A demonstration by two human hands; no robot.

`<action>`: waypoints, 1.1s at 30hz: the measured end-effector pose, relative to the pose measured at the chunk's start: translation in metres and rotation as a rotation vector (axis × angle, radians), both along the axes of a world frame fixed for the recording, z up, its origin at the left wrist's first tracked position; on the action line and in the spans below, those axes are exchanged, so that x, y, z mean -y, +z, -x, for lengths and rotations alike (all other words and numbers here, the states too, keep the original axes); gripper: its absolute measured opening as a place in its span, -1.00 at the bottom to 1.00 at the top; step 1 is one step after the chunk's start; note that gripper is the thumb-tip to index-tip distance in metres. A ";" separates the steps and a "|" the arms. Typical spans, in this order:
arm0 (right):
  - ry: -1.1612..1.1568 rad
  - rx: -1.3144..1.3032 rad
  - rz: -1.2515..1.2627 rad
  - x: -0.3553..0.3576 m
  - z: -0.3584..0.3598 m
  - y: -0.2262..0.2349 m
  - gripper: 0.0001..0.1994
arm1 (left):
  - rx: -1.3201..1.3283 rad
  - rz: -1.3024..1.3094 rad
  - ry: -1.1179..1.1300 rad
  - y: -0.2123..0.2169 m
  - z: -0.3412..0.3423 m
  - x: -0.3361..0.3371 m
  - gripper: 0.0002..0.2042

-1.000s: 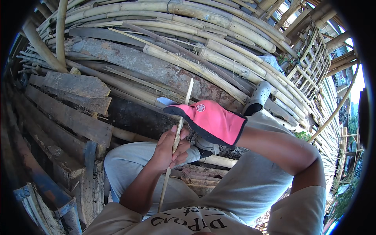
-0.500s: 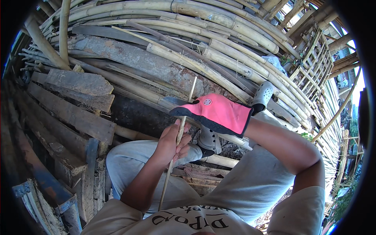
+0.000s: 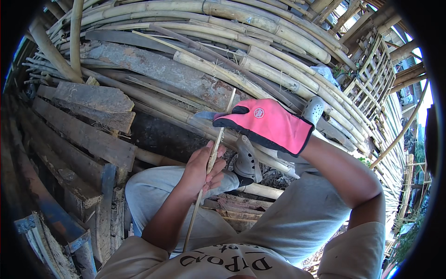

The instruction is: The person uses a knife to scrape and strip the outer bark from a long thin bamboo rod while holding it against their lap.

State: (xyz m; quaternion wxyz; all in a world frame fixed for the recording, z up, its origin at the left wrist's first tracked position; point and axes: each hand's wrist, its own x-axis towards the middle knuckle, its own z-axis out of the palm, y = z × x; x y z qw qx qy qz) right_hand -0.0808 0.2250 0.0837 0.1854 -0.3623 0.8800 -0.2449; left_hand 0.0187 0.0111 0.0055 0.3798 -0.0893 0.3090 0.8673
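Note:
My bare left hand (image 3: 204,169) is closed around a thin, pale bamboo strip (image 3: 192,221) that slants from near my shirt up past my other hand. My right hand (image 3: 267,123), in a pink and black glove, is closed on a knife whose handle is hidden inside the fist. The dull grey knife blade (image 3: 204,115) sticks out to the left beside the glove, close to the strip's upper part. Between my hands, small frayed shavings (image 3: 221,135) stand off the strip's edge. Whether the blade touches the strip I cannot tell.
Long bamboo poles (image 3: 181,8) lie stacked across the far side. Weathered planks (image 3: 83,132) are piled at the left, near my left knee. My bent legs and grey clogs (image 3: 247,160) are just beneath my hands. A bamboo lattice (image 3: 369,88) stands at the far right.
My gloved right hand has shifted a little right with the knife. The strip has tilted slightly, its lower end moving left. My left hand keeps nearly the same place.

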 end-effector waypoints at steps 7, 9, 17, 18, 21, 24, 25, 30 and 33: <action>0.056 0.047 0.181 0.000 -0.013 -0.014 -0.75 | -0.067 0.075 0.028 0.002 -0.001 -0.006 -0.62; -0.067 0.379 0.342 0.004 -0.014 -0.007 -0.74 | -0.083 0.134 0.043 0.002 -0.003 -0.006 -0.61; -0.302 0.637 0.046 0.015 -0.013 0.043 -0.74 | -0.073 0.168 0.052 0.005 -0.002 -0.007 -0.62; -0.217 0.626 0.092 0.007 -0.011 0.034 -0.74 | -0.075 0.167 0.051 0.006 -0.002 -0.008 -0.62; -0.382 1.079 0.387 -0.007 -0.001 0.012 -0.74 | -0.092 0.172 0.058 0.009 -0.003 -0.008 -0.62; -0.291 0.742 0.235 0.009 -0.008 0.029 -0.74 | -0.111 0.196 0.069 0.006 -0.003 -0.007 -0.61; -0.288 0.744 0.236 0.007 -0.005 0.021 -0.74 | -0.104 0.203 0.084 0.004 -0.003 -0.007 -0.62; -0.084 0.469 0.186 0.004 -0.011 0.015 -0.69 | -0.041 0.243 0.133 0.001 0.002 -0.004 -0.65; -0.071 0.464 0.170 0.000 -0.005 0.010 -0.68 | -0.077 0.207 0.126 0.002 0.001 -0.002 -0.66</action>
